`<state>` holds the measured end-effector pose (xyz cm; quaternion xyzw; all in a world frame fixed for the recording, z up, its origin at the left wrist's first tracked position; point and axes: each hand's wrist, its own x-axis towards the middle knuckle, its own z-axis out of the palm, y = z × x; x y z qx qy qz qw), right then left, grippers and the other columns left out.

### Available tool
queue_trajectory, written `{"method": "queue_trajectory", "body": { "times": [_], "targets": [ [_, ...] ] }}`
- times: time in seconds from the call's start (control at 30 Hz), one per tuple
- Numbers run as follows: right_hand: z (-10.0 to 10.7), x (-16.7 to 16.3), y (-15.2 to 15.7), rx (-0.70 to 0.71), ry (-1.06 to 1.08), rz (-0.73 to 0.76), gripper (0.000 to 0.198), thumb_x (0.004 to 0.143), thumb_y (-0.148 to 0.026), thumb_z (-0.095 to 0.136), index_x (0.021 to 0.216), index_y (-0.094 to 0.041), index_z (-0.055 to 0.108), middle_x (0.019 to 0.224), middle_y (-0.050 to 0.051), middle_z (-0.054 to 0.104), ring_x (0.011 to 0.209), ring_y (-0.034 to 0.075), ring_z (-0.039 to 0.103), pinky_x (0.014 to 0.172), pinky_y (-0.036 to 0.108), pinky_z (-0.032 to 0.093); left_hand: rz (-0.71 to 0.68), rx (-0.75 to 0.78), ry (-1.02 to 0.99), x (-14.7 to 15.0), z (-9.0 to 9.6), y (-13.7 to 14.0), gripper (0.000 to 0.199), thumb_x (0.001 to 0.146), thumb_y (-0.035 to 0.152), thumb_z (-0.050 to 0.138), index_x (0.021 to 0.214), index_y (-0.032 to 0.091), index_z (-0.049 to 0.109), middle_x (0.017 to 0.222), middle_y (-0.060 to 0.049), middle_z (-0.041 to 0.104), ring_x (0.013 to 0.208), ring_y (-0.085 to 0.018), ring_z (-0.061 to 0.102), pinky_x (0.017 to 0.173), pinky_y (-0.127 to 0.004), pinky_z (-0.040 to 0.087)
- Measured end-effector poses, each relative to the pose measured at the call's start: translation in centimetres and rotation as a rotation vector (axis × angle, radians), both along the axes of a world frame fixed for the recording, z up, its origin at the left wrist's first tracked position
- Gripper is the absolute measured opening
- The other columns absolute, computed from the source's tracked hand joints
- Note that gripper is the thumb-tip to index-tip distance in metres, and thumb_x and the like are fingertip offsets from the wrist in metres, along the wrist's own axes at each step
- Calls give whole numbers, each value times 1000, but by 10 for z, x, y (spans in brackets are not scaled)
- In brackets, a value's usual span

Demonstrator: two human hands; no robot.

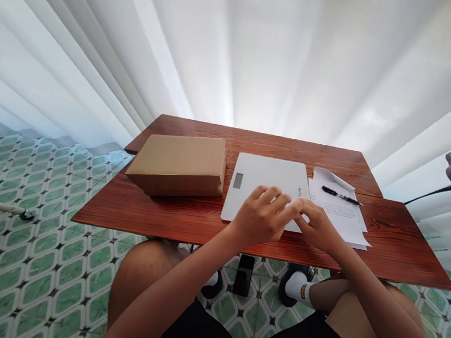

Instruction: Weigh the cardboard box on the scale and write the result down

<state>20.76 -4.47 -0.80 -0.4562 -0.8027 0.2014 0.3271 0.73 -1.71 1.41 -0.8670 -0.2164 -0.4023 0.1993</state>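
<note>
– Leftmost on the table (186,219)?
– A cardboard box (179,160), just left of the white scale (270,173), with a narrow gap between.
– And the scale?
– Mid-table, lying flat, under and beyond the left hand (260,217); seemingly longer from left to right, though hard to judge at this slant.
– Nearer hand?
– The left, across the near edge, fingers half curled, tips meeting those of the right hand (317,227), also loosely bent.
– Holding anything?
– Cannot tell.
– Farther right?
– Loose papers (340,219), beside the scale, with a pen (341,195) on top.
</note>
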Motion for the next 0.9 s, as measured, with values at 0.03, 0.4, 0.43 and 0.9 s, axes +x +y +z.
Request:
{"method": "queue_trajectory", "body": {
  "times": [0.03, 0.4, 0.43, 0.9],
  "targets": [
    [-3, 4, -1, 2, -8, -3, 25, 101, -26, 43, 78, -21, 52, 78, 1, 58, 75, 17, 53, 71, 32, 42, -22, -2, 33, 6, -5, -4, 31, 90, 13, 50, 120, 14, 58, 90, -3, 69, 82, -20, 56, 73, -35, 39],
    [-33, 15, -8, 70, -209, 118, 15, 88, -11, 52, 75, -19, 51, 73, 0, 57, 70, 16, 45, 66, 30, 35, -221, -14, 213, 36, -49, -27, 28, 89, 15, 52, 116, 15, 59, 79, -1, 60, 76, -19, 54, 71, -34, 39],
    [-35, 15, -8, 94, -243, 108, 16, 89, -11, 52, 74, -19, 51, 72, 1, 56, 69, 16, 44, 64, 30, 32, -236, -11, 209, 36, -52, -27, 27, 89, 14, 51, 114, 16, 60, 78, -1, 60, 75, -18, 53, 70, -34, 39],
    [-26, 13, -12, 237, -603, 170, 24, 98, -12, 39, 82, -18, 56, 73, 1, 59, 57, 14, 43, 52, 33, 17, -363, 131, 148, 39, -56, -31, 22, 81, 10, 65, 99, 21, 59, 66, 4, 58, 64, -15, 53, 61, -29, 45]
  ]
}}
